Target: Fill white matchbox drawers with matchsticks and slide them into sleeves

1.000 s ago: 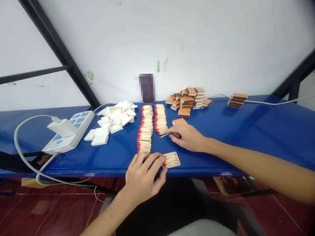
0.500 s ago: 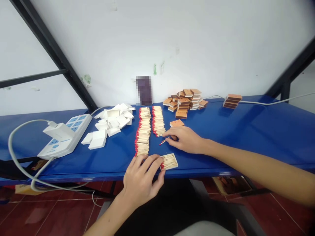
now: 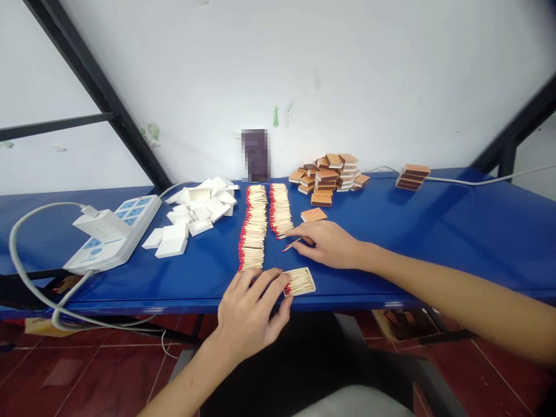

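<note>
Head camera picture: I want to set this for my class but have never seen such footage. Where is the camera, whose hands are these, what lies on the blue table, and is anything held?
There is no machine here. A person wears the camera on the head, so you look down at their own two bare hands. The left hand rests its fingers against an open tray of matches at the near edge of the blue table. The right hand touches one loose match with its fingertips; I cannot tell whether it is pinched or just pressed. Behind them lie two rows of matches, a heap of white trays, a pile of brown matchbox sleeves and a power strip.
</note>
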Tool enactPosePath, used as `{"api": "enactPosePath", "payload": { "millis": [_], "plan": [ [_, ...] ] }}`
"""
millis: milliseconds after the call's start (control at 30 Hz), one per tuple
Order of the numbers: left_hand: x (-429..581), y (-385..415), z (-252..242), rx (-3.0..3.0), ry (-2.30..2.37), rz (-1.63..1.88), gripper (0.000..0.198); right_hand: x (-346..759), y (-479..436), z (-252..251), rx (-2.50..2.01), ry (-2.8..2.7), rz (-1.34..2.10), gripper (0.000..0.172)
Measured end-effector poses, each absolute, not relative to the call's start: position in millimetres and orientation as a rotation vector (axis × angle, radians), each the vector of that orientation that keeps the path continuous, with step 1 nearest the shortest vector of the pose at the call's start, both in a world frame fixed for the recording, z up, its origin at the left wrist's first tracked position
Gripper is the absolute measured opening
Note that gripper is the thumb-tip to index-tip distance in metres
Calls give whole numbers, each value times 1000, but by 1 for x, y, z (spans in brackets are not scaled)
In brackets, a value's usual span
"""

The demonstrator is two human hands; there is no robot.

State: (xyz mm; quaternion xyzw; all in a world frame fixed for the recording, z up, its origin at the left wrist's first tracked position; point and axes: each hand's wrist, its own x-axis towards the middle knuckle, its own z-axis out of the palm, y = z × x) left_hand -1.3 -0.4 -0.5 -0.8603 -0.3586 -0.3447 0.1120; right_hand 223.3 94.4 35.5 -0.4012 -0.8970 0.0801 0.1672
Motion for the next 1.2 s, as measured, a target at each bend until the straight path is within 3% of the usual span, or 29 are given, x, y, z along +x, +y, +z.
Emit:
{"api": "enactPosePath", "payload": {
  "millis": [267, 500, 1200],
  "plan": [
    [-1, 0, 0, -2506, -1036, -1014, 28, 221, 92, 39, -1159, -2572, 263, 42],
    [-1, -1, -1, -2511, -1039, -1009, 28, 221, 92, 39, -1163, -2533, 300, 34],
    [0, 1, -1, -2507, -1040, -1005, 26, 222, 95, 38, -1149, -2522, 310, 34]
  ]
}}
